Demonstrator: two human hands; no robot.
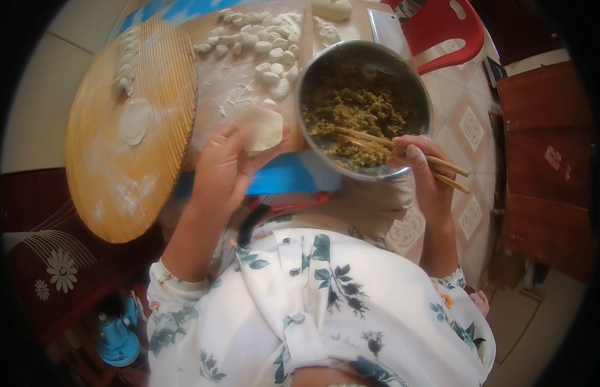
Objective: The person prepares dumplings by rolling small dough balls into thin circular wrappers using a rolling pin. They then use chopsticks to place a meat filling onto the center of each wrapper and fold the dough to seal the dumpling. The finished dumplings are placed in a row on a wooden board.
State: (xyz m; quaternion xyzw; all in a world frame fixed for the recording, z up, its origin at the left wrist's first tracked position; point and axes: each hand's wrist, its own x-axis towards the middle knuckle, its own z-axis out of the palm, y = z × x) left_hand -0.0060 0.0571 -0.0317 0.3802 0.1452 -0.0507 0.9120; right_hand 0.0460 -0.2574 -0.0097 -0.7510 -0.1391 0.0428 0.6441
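My left hand [234, 150] holds a thin round dough wrapper [262, 128] out flat over the front of the floured wooden board [217, 94]. In my right hand [418, 157] is a pair of wooden chopsticks [445, 167], their tips in the brownish-green chopped filling [360, 113]. The filling lies inside a deep stainless steel bowl [302, 104] to the right of the wrapper. Many small dough pieces [262, 47] are spread over the back of the board. On a round ridged tray [159, 193] at left lie flat wrappers [134, 122] and a row of pleated dumplings [127, 58].
Behind the bowl are a larger lump of dough [331, 8], a pile of flour [325, 31] and a cleaver-like metal blade [388, 31]. A red plastic stool [447, 36] stands at the back right on the tiled floor. A blue fan [117, 338] is low at the left. Reddish wooden cabinets [544, 159] line the right.
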